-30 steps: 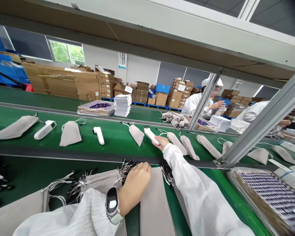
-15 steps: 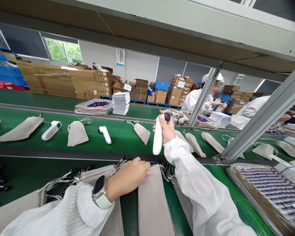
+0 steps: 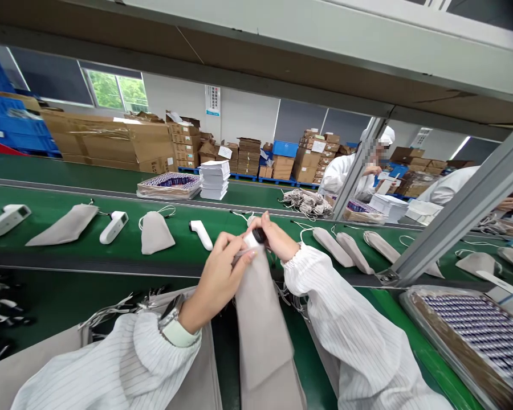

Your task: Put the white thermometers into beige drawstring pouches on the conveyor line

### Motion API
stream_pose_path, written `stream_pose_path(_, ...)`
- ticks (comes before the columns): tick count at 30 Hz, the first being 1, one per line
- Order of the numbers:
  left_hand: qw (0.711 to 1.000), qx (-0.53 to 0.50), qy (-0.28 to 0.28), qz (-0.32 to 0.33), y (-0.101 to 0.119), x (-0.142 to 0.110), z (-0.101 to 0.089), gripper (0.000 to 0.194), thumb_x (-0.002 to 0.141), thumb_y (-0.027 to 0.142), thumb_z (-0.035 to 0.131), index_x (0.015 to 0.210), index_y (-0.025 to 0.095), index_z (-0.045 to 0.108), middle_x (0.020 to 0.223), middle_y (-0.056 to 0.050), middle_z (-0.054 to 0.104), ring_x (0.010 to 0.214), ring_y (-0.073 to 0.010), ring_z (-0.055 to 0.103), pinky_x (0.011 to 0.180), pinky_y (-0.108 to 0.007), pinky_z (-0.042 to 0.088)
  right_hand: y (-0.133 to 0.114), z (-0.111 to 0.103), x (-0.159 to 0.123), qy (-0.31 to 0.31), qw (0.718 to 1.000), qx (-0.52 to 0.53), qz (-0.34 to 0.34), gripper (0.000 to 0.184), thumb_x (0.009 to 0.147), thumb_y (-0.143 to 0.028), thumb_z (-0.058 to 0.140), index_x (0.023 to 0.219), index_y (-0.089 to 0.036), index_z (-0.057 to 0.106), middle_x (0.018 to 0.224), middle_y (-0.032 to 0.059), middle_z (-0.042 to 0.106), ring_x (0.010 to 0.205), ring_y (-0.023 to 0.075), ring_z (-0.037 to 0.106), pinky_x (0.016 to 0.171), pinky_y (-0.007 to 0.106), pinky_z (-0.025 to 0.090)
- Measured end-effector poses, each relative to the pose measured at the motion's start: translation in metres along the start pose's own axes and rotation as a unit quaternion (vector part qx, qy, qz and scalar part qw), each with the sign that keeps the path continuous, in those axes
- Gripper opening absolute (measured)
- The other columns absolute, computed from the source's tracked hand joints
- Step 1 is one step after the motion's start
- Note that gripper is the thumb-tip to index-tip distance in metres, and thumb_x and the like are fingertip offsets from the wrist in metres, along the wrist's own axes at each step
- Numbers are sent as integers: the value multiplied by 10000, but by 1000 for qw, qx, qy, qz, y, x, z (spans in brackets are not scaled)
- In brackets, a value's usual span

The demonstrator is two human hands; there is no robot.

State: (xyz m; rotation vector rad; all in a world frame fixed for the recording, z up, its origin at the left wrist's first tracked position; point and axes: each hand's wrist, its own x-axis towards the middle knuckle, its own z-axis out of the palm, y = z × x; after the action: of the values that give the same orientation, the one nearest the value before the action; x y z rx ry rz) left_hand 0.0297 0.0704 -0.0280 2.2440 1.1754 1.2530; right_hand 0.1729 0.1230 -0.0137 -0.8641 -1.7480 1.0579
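Observation:
My left hand (image 3: 218, 276) pinches the mouth of a long grey cloth drawstring pouch (image 3: 263, 324) and holds it up at a slant. My right hand (image 3: 280, 236) grips the head end of a white handheld thermometer (image 3: 252, 240) with a round black tip. Its body is mostly inside the pouch; only the top shows between my two hands. Beneath my left forearm lies a stack of flat grey pouches (image 3: 192, 364), and more of them lie under my right sleeve. White cords with dark ends trail from these stacks.
Filled pouches (image 3: 157, 233) and white thermometers (image 3: 200, 234) lie along the green belt (image 3: 123, 259) ahead. On the right are a tray of small patterned items (image 3: 465, 330) and a slanted metal post (image 3: 461, 199). Across the line a co-worker (image 3: 346, 171) handles something white.
My right hand has brought the thermometer down and left to the pouch, and most of it is now inside. My left hand has lifted the pouch's mouth from the stack. Belt items have shifted right.

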Motion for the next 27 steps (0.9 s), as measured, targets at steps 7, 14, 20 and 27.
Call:
stream_pose_path(7, 999, 6, 33, -23, -9, 8, -9, 186, 824, 323, 414, 719, 183, 479, 818, -5, 375, 734, -132, 430, 629, -229, 374, -2, 6, -5, -72, 987, -116, 89, 701, 750, -672, 87, 580, -184, 561, 504, 6, 519, 416, 86, 410, 407, 221, 338)
stream_pose_path(14, 909, -154, -282, -268, 16, 9, -40, 411, 769, 548, 381, 707, 160, 498, 452, 71, 301, 370, -70, 227, 373, -196, 171, 23, -51, -5, 312, 903, -289, -56, 377, 756, -514, 402, 610, -197, 543, 495, -5, 507, 507, 120, 484, 610, 249, 385)
stream_pose_path(20, 900, -350, -131, -225, 34, 8, -46, 303, 845, 403, 349, 648, 187, 428, 460, 71, 222, 383, -62, 157, 364, -176, 150, 31, -50, 2, 59, 992, -6, 113, 435, 704, -559, 444, 830, -162, 567, 567, 8, 592, 395, 78, 428, 387, 192, 342)
stream_pose_path(27, 975, -197, 26, -95, 29, 4, -30, 282, 854, 352, 348, 681, 176, 486, 680, 3, 453, 661, -118, 468, 597, -214, 406, 15, 34, -1, -272, 946, 178, 23, 327, 556, -300, 687, 813, -142, 561, 788, 19, 611, 741, 141, 587, 716, 289, 469)
